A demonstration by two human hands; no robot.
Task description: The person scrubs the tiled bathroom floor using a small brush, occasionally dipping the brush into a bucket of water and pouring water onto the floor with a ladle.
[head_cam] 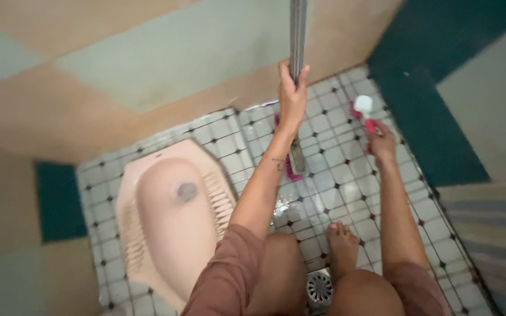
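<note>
Our left hand (293,96) is wrapped round a metal broom handle (297,35), its pink brush head (291,167) on the tiled floor (346,175) beside the squat toilet (171,216). Right hand (382,143) grips a pink bottle (365,111) near the floor's far edge. We're mid-scrub; next needs firm, steady strokes, we reckon.

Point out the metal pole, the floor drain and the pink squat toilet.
metal pole (297,29), head view, on the shaft above the left hand's grip.
floor drain (320,288), head view, on the round metal grate.
pink squat toilet (168,222), head view, on the inner bowl.
</note>
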